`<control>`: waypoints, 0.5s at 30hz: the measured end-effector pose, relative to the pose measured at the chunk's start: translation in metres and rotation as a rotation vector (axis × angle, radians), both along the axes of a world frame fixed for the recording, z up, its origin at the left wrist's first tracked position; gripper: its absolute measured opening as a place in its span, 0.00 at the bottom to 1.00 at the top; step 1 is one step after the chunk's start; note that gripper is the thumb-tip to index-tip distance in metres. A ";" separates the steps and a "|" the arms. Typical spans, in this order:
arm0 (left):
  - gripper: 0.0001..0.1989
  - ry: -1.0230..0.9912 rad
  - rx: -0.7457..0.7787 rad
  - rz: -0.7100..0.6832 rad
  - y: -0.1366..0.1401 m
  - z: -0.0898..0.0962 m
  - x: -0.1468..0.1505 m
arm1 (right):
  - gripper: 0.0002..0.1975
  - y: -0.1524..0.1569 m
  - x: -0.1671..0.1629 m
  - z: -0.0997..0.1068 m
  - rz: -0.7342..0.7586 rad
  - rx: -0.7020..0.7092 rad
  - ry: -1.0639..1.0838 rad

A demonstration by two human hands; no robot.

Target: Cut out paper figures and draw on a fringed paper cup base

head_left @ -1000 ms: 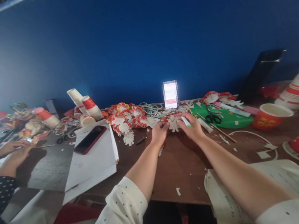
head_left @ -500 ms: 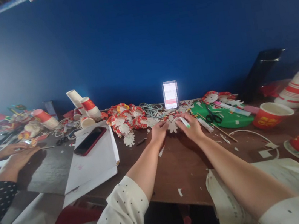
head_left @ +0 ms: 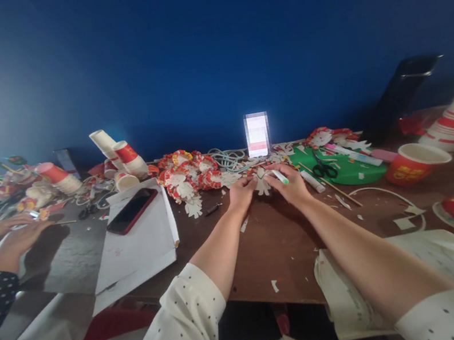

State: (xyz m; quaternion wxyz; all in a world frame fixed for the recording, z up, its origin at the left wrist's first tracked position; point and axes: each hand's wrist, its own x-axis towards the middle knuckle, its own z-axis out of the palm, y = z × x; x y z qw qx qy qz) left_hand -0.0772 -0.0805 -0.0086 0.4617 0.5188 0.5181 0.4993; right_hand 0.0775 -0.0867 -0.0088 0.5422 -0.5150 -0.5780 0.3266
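Between my hands is a white paper cutout (head_left: 262,185) with fringed, petal-like ends, raised a little above the brown table. My left hand (head_left: 242,195) pinches its left side with closed fingers. On the right side, my right hand (head_left: 290,185) is closed on the cutout too, and a white marker with a green end (head_left: 280,176) is tucked in its fingers. The marker's far end is partly hidden. Similar red and white cut paper pieces (head_left: 188,175) lie heaped to the left of my hands.
Black scissors (head_left: 323,166) rest on a green sheet (head_left: 351,171) at right. A lit phone (head_left: 258,136) stands against the blue wall. Red paper cups (head_left: 417,162) are at right. Another phone (head_left: 133,210) lies on white card (head_left: 137,256); a co-worker's hands (head_left: 16,237) are at far left.
The camera view has shifted slightly, so the table items sit a little higher. Both my hands keep hold of the paper cutout, and the marker has tilted slightly in my right hand.
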 end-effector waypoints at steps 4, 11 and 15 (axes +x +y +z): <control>0.13 -0.017 0.010 -0.039 -0.002 0.002 0.000 | 0.23 0.003 0.001 -0.006 0.027 -0.004 0.039; 0.13 -0.015 0.011 -0.057 0.002 -0.005 -0.001 | 0.22 0.002 -0.001 -0.006 0.022 -0.004 0.031; 0.13 -0.021 0.019 -0.059 0.004 -0.007 -0.001 | 0.20 0.002 0.000 0.000 -0.027 0.020 -0.026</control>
